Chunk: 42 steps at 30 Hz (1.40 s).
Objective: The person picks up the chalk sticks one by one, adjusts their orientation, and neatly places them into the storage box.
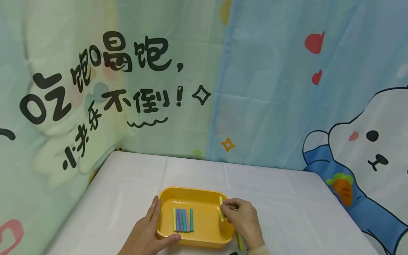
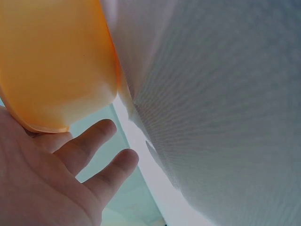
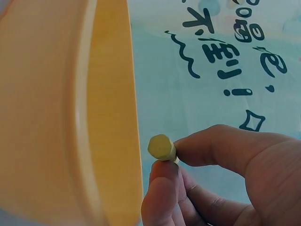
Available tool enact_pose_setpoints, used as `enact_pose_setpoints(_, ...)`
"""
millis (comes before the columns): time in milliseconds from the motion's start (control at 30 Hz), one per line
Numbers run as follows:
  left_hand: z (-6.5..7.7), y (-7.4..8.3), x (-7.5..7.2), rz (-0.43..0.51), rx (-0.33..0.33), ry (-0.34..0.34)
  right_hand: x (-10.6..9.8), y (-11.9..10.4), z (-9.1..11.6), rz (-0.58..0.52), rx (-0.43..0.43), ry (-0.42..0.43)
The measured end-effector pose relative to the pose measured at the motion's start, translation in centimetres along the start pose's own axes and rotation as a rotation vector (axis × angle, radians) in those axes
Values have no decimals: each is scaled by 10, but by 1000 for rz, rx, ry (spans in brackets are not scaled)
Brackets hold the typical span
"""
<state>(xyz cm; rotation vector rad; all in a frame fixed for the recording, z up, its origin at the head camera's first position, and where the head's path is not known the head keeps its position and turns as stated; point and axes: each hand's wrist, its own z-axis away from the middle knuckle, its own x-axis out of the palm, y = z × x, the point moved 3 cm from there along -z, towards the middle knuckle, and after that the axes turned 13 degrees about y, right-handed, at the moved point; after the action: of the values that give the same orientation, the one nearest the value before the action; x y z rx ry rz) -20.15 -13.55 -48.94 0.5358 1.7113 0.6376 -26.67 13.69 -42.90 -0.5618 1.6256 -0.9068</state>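
Observation:
A yellow tray (image 1: 204, 236) sits on the table in the head view. My left hand (image 1: 147, 226) rests along its left side, fingers straight and thumb over the near rim; the left wrist view shows those fingers (image 2: 89, 143) outside the tray wall. Above the tray's right side, my right hand (image 1: 243, 219) pinches a yellow chalk stick (image 1: 221, 209) between thumb and fingertips. Its many-sided end (image 3: 161, 147) faces the right wrist camera. Several chalk sticks (image 1: 182, 220) in yellow, purple, green and pink lie side by side in the tray's left half.
Another yellow stick (image 1: 239, 242) lies on the white-covered table (image 1: 271, 198) to the right of the tray, partly behind my right wrist. A small dark thing (image 1: 234, 253) shows at the bottom edge. Printed curtains (image 1: 261, 88) hang behind the table and on its left.

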Motion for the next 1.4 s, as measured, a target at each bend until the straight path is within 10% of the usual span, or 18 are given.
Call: enact_pose_setpoints(1400, -1, -2, 1, -2, -8, -13, 82, -6, 5, 139, -183, -59)
